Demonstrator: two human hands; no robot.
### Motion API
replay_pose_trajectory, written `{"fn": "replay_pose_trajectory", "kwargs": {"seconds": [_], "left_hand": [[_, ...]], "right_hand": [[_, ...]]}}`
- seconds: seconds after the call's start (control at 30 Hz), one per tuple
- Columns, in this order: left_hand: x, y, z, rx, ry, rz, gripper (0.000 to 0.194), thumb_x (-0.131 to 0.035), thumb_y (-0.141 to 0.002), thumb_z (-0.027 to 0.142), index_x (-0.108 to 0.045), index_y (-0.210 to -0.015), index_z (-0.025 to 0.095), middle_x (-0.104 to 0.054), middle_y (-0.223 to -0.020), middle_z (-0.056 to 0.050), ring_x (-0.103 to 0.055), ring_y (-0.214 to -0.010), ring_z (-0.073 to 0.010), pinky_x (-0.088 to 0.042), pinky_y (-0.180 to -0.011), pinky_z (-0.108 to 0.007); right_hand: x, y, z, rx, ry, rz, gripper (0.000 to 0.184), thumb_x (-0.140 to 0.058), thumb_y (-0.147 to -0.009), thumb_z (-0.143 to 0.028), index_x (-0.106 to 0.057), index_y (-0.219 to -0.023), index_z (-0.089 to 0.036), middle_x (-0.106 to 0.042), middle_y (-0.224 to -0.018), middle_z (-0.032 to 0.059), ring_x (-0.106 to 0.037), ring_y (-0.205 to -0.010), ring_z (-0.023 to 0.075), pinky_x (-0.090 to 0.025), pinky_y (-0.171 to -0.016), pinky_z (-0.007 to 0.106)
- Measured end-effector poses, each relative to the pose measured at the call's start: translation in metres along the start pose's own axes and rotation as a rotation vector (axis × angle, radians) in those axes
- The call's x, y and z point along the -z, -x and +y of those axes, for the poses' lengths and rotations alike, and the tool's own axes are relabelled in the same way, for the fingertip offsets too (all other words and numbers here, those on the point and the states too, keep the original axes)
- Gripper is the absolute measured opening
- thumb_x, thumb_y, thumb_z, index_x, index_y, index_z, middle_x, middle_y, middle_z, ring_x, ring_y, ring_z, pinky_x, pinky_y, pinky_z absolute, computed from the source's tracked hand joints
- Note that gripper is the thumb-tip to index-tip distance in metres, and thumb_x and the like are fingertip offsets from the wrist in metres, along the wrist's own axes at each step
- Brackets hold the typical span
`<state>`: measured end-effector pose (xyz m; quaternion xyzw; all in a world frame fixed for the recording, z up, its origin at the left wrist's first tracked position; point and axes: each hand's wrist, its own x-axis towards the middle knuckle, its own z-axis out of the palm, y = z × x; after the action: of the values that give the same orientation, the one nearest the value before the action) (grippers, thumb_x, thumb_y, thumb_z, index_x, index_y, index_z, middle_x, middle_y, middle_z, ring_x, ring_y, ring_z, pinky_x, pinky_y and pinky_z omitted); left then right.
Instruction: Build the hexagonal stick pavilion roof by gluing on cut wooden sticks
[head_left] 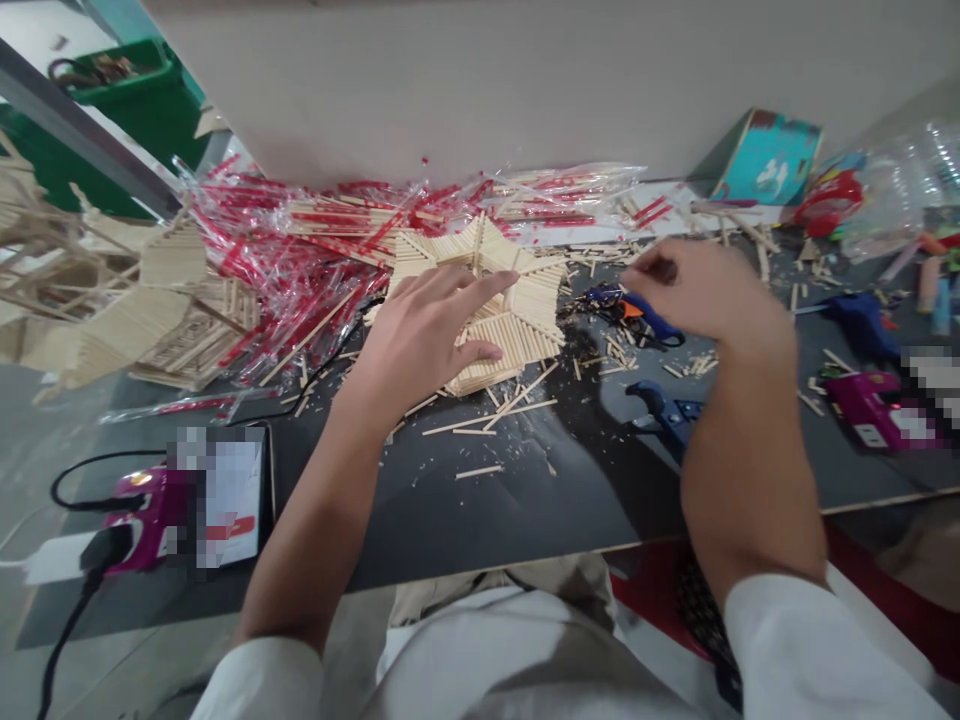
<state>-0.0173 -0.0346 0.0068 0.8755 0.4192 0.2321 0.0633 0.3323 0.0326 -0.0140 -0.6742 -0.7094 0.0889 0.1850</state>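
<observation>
My left hand [424,325] lies with fingers spread on a star-shaped piece built of thin wooden sticks [499,345], resting on the dark table. My right hand [701,285] is raised to the right of that piece, thumb and fingertips drawn together. Whatever they may hold is too small to make out. Just below the right fingertips lie pliers with blue and orange handles [637,312]. A blue hand cutter [664,412] sits nearer me, partly behind my right forearm. Loose sticks [499,415] and short cut bits lie around the star piece.
Clear packets with red-marked sticks [300,235] pile up along the back. Larger stick structures [150,290] stand at the left. Purple power strips [150,505] with cords sit at both sides. A blue glue gun [862,322] and a turquoise box [772,160] are at right.
</observation>
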Motion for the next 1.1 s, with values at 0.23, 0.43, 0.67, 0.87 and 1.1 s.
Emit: {"fn": "replay_pose_trajectory", "kwargs": {"seconds": [0.23, 0.43, 0.67, 0.87, 1.1], "left_hand": [[-0.003, 0.000, -0.001, -0.005, 0.011, 0.046, 0.071, -0.088, -0.089, 0.035, -0.059, -0.153, 0.028, -0.071, -0.139, -0.012, -0.066, -0.131, -0.0343, -0.051, -0.113, -0.051], [-0.005, 0.000, 0.000, 0.008, 0.029, 0.061, 0.074, -0.092, -0.086, 0.031, -0.060, -0.152, 0.027, -0.070, -0.143, -0.012, -0.066, -0.133, -0.0336, -0.050, -0.115, -0.051], [-0.006, 0.000, -0.001, 0.006, 0.057, 0.064, 0.071, -0.090, -0.088, 0.033, -0.061, -0.152, 0.027, -0.070, -0.146, -0.012, -0.066, -0.134, -0.0344, -0.051, -0.116, -0.052], [-0.006, -0.001, -0.001, 0.004, 0.059, 0.070, 0.072, -0.092, -0.086, 0.031, -0.061, -0.151, 0.026, -0.071, -0.144, -0.012, -0.065, -0.134, -0.0346, -0.051, -0.115, -0.052], [-0.006, 0.000, -0.001, 0.010, 0.060, 0.075, 0.069, -0.090, -0.088, 0.035, -0.061, -0.151, 0.026, -0.072, -0.141, -0.011, -0.066, -0.132, -0.0341, -0.051, -0.114, -0.052]], "right_hand": [[-0.044, 0.021, 0.045, -0.330, 0.404, -0.298, 0.079, -0.068, -0.095, -0.069, -0.065, -0.134, 0.001, -0.065, -0.131, 0.0359, -0.064, -0.124, 0.0466, -0.052, -0.097, 0.048], [-0.062, 0.016, 0.048, -0.301, 0.332, -0.180, 0.064, -0.067, -0.098, -0.055, -0.066, -0.134, -0.002, -0.068, -0.131, 0.0330, -0.062, -0.130, 0.0454, -0.049, -0.107, 0.050], [-0.068, 0.010, 0.060, -0.326, 0.209, -0.087, 0.047, -0.072, -0.089, -0.054, -0.074, -0.108, -0.012, -0.074, -0.112, 0.0250, -0.066, -0.115, 0.0416, -0.050, -0.097, 0.048], [-0.038, 0.016, 0.041, -0.357, 0.053, 0.182, 0.046, -0.073, -0.084, -0.037, -0.068, -0.122, -0.011, -0.075, -0.113, 0.0247, -0.070, -0.100, 0.0337, -0.050, -0.086, 0.044], [-0.005, 0.022, -0.021, 0.067, 0.016, 0.356, 0.047, -0.077, -0.084, -0.048, -0.060, -0.119, -0.021, -0.074, -0.101, 0.0106, -0.069, -0.087, 0.0286, -0.053, -0.079, 0.041]]}}
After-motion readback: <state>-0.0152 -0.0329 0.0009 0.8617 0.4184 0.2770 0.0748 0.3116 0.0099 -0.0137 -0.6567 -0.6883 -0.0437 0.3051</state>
